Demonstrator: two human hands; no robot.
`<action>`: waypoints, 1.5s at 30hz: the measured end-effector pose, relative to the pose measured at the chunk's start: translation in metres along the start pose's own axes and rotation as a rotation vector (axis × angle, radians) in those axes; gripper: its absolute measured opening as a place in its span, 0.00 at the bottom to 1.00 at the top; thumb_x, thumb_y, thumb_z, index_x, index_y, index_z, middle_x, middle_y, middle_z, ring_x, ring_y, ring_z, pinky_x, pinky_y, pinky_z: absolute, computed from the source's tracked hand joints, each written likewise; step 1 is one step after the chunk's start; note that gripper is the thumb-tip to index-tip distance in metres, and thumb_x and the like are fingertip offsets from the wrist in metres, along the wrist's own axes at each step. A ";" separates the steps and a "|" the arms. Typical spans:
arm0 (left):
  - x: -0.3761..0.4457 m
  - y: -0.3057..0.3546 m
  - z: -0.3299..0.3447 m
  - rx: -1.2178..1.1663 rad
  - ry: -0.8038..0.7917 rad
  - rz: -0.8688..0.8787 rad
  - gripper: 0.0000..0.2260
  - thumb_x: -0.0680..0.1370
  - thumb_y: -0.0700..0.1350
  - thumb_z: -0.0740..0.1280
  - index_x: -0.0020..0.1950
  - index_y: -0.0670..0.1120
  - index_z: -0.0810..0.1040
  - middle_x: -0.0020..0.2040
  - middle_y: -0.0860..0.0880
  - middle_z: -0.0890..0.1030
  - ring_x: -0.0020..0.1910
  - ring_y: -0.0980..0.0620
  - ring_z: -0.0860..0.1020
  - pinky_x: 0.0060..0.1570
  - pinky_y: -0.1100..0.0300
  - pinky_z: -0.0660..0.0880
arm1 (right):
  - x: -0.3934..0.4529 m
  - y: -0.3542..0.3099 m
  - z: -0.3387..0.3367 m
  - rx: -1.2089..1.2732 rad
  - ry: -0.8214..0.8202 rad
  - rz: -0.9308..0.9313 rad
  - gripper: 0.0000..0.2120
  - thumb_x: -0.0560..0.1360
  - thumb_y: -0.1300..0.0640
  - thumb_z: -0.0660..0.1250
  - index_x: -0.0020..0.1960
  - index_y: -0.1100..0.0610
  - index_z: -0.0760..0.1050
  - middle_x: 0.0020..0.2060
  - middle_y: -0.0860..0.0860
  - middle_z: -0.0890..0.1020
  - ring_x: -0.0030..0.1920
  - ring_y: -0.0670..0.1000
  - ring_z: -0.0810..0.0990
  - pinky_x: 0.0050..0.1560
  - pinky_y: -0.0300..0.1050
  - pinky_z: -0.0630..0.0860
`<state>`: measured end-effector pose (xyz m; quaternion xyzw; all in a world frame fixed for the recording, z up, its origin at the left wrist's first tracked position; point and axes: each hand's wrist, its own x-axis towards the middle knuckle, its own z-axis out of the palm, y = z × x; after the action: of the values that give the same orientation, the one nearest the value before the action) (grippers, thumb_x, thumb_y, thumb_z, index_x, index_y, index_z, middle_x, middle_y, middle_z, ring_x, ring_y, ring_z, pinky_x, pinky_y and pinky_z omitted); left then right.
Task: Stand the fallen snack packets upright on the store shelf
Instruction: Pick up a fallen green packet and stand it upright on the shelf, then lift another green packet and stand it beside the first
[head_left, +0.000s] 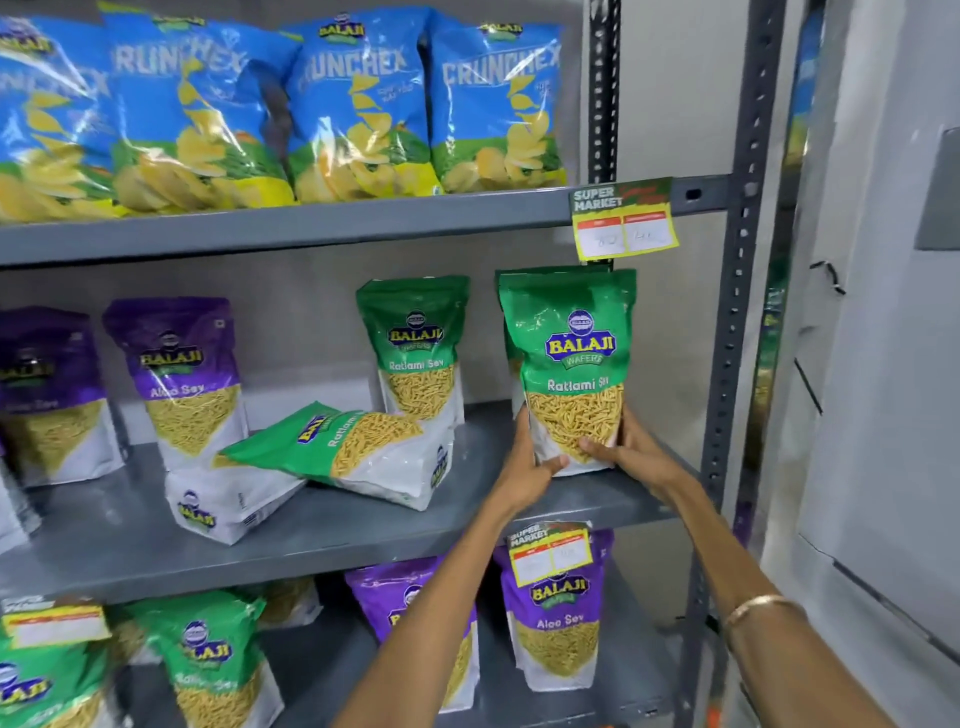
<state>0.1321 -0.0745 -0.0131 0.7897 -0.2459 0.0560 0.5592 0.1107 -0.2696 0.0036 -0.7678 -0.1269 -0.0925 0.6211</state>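
A green Ratlami Sev packet (569, 358) stands upright at the right end of the grey middle shelf (322, 535). My left hand (530, 467) grips its lower left corner and my right hand (621, 447) grips its lower right side. Left of it, another green Ratlami Sev packet (358, 452) lies fallen on its side. It rests partly on a packet lying flat (228, 504) that shows its white bottom. A third green packet (415, 348) stands upright at the back.
Purple Aloo Sev packets (182, 374) stand at the left of the middle shelf. Blue Crunchex bags (358, 104) fill the top shelf, and more green and purple packets (558, 618) sit below. A slotted metal upright (732, 312) and a wall bound the right side.
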 end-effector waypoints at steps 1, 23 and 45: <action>0.003 -0.004 0.000 0.007 0.006 -0.012 0.45 0.76 0.41 0.73 0.83 0.50 0.46 0.83 0.50 0.58 0.82 0.50 0.58 0.82 0.43 0.56 | 0.001 -0.001 0.002 -0.018 -0.004 -0.005 0.49 0.65 0.48 0.83 0.78 0.48 0.58 0.71 0.49 0.76 0.71 0.50 0.75 0.74 0.58 0.69; -0.092 0.032 -0.080 -0.200 1.400 -0.182 0.21 0.75 0.38 0.75 0.65 0.41 0.71 0.62 0.36 0.74 0.57 0.36 0.76 0.62 0.46 0.72 | 0.044 -0.075 0.163 -0.188 -0.071 -0.430 0.11 0.81 0.52 0.67 0.57 0.59 0.81 0.52 0.52 0.84 0.51 0.51 0.82 0.55 0.46 0.77; -0.129 0.019 -0.168 -0.422 0.723 -0.290 0.21 0.64 0.42 0.77 0.57 0.42 0.83 0.55 0.45 0.88 0.56 0.42 0.85 0.59 0.50 0.81 | 0.013 -0.075 0.212 -0.149 -0.235 -0.033 0.20 0.83 0.41 0.56 0.63 0.56 0.71 0.55 0.46 0.75 0.58 0.46 0.73 0.59 0.37 0.69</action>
<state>0.0425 0.1158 0.0188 0.6144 0.0728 0.1983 0.7602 0.0965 -0.0466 0.0322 -0.8153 -0.2038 -0.0214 0.5415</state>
